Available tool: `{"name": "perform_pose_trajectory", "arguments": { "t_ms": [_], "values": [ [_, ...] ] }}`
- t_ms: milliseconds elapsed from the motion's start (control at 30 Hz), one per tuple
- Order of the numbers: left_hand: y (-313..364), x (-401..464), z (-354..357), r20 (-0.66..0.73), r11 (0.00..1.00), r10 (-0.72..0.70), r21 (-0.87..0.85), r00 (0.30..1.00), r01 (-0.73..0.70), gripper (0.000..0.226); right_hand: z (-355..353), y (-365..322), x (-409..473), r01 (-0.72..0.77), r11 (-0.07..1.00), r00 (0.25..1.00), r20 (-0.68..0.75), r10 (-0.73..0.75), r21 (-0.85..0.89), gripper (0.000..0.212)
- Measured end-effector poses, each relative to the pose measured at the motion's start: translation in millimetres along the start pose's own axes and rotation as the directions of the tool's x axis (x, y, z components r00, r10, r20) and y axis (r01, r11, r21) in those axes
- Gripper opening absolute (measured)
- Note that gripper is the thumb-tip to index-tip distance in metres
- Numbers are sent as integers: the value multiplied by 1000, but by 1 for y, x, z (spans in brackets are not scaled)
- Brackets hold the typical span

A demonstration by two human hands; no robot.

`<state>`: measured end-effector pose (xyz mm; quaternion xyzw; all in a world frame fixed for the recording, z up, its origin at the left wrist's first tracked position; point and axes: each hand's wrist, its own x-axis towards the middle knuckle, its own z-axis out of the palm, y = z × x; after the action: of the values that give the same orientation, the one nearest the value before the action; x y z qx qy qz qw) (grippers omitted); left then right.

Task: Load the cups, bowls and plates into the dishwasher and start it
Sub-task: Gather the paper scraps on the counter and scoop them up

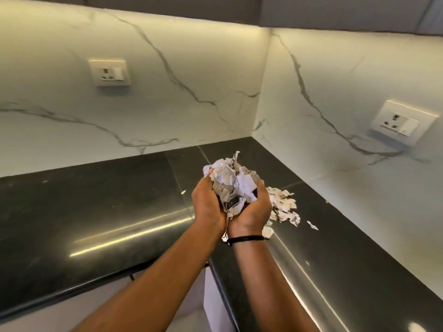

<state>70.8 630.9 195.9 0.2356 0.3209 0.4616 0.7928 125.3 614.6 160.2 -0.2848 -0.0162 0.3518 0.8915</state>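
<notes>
while both hands cup together above the black countertop [96,212] | left hand [207,204] and right hand [254,212] curl round a wad of torn paper [231,183] | more paper scraps [285,207] on countertop just right of hands | no cups, bowls, plates or dishwasher in view
</notes>
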Motion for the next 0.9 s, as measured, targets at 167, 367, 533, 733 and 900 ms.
{"name": "perform_pose_trajectory", "arguments": {
  "t_ms": [167,367,533,733,900],
  "values": [
    [54,-21,-36,-121,991,130,-15,984,-132,30,37,46,-34,-107,991,993,49,111,-74,40],
    [112,-44,-92,-212,969,234,-32,949,-246,33,73,102,-83,-202,972,958,180,222,-122,41],
    [158,-66,-157,-258,954,264,-75,929,-292,35,93,164,-139,-258,953,932,218,289,-159,43],
    [209,-96,-246,-308,943,262,-119,915,-310,35,107,237,-216,-299,933,915,220,339,-198,43],
    [237,-122,-323,-377,925,280,-138,883,-353,33,106,299,-277,-384,904,873,246,421,-187,48]
  ]
}}
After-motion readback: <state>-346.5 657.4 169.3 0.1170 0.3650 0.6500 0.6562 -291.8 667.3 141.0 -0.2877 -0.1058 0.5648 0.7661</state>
